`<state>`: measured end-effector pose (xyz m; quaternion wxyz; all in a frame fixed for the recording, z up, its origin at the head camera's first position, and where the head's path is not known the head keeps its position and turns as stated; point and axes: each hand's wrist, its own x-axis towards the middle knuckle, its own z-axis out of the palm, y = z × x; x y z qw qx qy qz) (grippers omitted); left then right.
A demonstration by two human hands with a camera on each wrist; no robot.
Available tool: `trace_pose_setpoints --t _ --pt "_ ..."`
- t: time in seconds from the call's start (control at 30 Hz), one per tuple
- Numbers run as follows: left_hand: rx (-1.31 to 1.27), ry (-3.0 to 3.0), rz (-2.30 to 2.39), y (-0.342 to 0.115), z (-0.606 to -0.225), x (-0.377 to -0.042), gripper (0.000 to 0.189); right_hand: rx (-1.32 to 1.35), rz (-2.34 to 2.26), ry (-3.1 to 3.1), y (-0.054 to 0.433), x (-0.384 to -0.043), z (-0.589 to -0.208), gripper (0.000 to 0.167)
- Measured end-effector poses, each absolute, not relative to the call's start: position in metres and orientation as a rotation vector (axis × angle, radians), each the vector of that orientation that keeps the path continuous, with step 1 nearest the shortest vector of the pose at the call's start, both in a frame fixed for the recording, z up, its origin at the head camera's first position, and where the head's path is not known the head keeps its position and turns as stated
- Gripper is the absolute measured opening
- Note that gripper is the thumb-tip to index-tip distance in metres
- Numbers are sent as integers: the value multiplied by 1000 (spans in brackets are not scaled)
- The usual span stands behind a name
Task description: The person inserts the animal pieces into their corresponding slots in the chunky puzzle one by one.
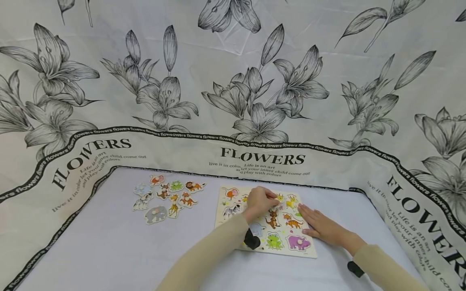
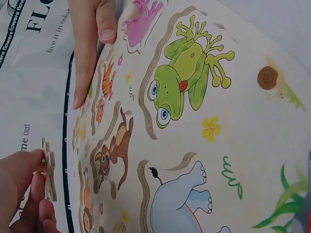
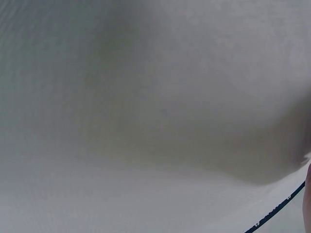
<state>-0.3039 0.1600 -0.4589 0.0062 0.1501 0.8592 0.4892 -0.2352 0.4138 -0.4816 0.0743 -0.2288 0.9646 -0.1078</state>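
A wooden animal puzzle board [image 1: 285, 252] lies on the white cloth, with printed animals in cut-out recesses. My left hand [image 1: 259, 202] is over its upper middle. In the left wrist view, the thumb and fingers pinch a thin wooden puzzle piece [image 2: 50, 177], seen edge-on, so its picture is hidden. Fingers extended, my right hand [image 1: 322, 226] rests at the board's right edge. A purple hippo piece [image 1: 299, 243] with a knob sits in the lower right corner. The frog recess [image 2: 182, 73] and kangaroo recess [image 2: 114, 150] show their printed pictures.
Several loose pieces lie left of the board, among them an elephant [image 1: 155, 215], a zebra [image 1: 142, 201], a giraffe [image 1: 174, 205] and a lion [image 1: 194, 186]. A flower-printed curtain [image 1: 255, 97] stands behind. The right wrist view is mostly blurred white cloth [image 3: 146, 194].
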Motion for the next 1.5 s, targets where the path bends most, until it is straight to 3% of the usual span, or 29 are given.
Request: trace_pose_setpoints --t 1.5 --pt "421 2844 1272 212 -474 -321 13 -701 -317 2913 411 -232 -481 75"
